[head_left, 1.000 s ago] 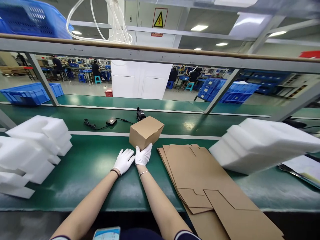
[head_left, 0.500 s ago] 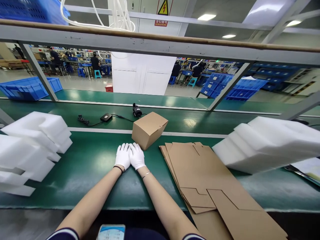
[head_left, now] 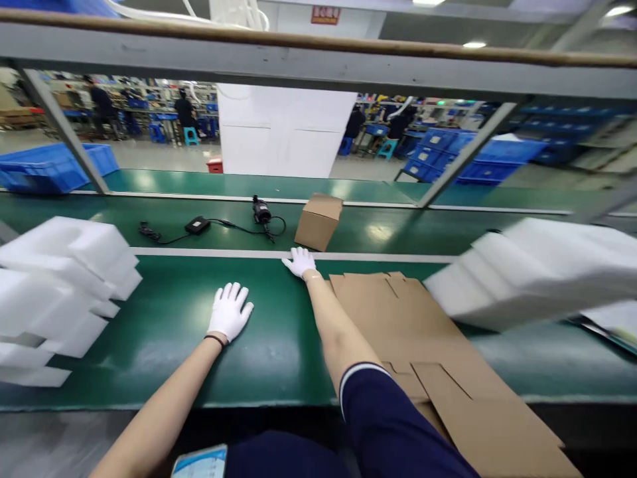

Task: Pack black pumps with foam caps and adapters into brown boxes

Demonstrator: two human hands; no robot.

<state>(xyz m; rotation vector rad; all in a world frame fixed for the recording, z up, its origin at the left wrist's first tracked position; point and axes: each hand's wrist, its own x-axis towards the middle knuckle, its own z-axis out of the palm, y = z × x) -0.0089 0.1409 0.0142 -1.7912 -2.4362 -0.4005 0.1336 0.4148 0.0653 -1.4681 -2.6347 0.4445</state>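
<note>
My white-gloved left hand point(head_left: 229, 312) lies flat on the green work surface point(head_left: 174, 358), fingers spread, holding nothing. Farther forward, my gloved right hand point(head_left: 300, 261) is stretched out at the near base of a small brown cardboard box point(head_left: 318, 222), fingers apart; whether it touches the box I cannot tell. The box looks closed and stands beyond the white strip point(head_left: 223, 253). To its left sit a small black pump-like device point(head_left: 261, 211) and a black power adapter point(head_left: 198, 225) with its cable. Flat cardboard blanks point(head_left: 423, 345) lie stacked beside my right forearm.
White foam blocks point(head_left: 64, 279) are piled at the left, and more foam pieces point(head_left: 537, 265) lean at the right. A metal frame bar point(head_left: 318, 63) crosses above the bench. Blue crates point(head_left: 54, 169) stand behind at the left. People sit at benches in the background.
The box has moved away from me and slightly right, past the white strip. My right hand has reached forward after it; my left hand has drawn apart to the left.
</note>
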